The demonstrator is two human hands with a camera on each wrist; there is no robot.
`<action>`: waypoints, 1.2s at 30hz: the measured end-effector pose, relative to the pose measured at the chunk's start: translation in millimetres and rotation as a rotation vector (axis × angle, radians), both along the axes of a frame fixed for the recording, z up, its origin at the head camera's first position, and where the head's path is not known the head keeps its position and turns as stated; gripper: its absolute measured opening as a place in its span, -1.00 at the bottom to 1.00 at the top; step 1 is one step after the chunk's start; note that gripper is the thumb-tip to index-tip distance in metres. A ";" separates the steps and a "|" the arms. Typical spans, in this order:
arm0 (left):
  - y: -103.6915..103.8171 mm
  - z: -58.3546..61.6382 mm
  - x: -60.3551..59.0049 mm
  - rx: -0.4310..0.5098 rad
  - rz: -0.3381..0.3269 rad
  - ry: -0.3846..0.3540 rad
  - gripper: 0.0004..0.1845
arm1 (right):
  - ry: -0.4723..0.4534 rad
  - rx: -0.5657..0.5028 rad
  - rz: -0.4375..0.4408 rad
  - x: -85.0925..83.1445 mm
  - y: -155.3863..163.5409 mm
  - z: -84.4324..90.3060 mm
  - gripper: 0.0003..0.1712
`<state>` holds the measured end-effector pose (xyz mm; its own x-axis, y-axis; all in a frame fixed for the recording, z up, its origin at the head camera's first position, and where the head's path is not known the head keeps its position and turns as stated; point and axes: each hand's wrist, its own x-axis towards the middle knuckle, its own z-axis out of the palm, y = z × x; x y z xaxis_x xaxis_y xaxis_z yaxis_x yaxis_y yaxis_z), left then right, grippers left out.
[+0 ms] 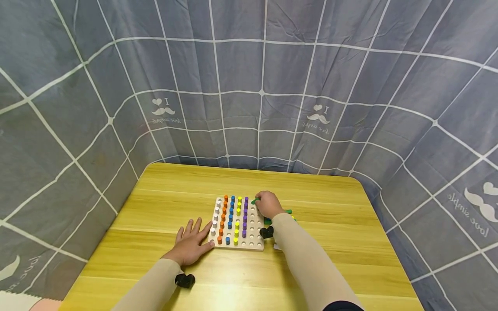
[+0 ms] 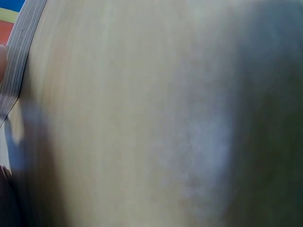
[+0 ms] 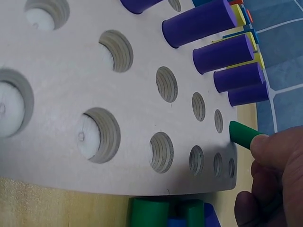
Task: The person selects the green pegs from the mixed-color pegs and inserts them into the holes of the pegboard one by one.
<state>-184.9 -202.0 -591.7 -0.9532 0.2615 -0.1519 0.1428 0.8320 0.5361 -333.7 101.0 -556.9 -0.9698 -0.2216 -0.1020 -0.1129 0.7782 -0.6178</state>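
A wooden pegboard (image 1: pixel 244 248) lies on the table, with columns of white pegs (image 1: pixel 213 223), orange pegs (image 1: pixel 222 217), blue pegs (image 1: pixel 231 211), yellow pegs (image 1: pixel 236 233) and purple pegs (image 3: pixel 199 22) standing in its holes. With thumb and fingers my right hand (image 1: pixel 269 204) pinches a green peg (image 3: pixel 243 135), tilted at the board's far right corner, beside the rear holes. My left hand (image 1: pixel 189 245) is spread flat, its thumb and fingertips at the board's left edge. In the left wrist view only the board's layered side (image 2: pixel 22 52) and a fingertip show.
Loose green pegs (image 3: pixel 149 212) and a few blue ones lie against the board's right side, partly hidden under my right forearm. Two columns of bare holes (image 3: pixel 163 152) run along that side. A grey checked curtain (image 1: pixel 241 108) hangs around the wooden table (image 1: pixel 327 203).
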 end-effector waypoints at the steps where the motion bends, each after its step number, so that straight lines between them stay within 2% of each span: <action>1: 0.0 -0.1 -0.1 -0.004 -0.001 -0.004 -0.14 | 0.000 0.003 0.001 0.1 -0.2 -0.1 -0.75; 9: 0.8 8.0 -2.3 -0.072 -0.001 -0.054 -0.16 | -0.009 0.001 -0.003 0.9 -0.6 2.8 -0.73; 18: 0.9 8.9 -2.8 -0.073 -0.001 -0.046 -0.16 | -0.010 0.011 -0.006 0.7 -1.1 3.1 -0.75; 25: 0.3 9.1 -0.8 -0.074 0.003 -0.053 -0.15 | 0.012 -0.043 0.023 4.1 -6.7 0.5 -0.76; 32: 1.3 12.5 -0.1 -0.063 0.003 -0.060 -0.15 | 0.002 -0.047 -0.016 5.4 -9.8 -0.9 -0.74; 36: 0.4 12.8 0.0 -0.065 0.005 -0.057 -0.16 | 0.000 -0.036 -0.005 5.0 -11.0 1.0 -0.71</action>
<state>-184.9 -201.6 -578.9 -0.9437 0.2450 -0.2221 0.1100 0.8660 0.4878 -328.7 90.0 -555.9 -0.9710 -0.2201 -0.0937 -0.1092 0.7563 -0.6450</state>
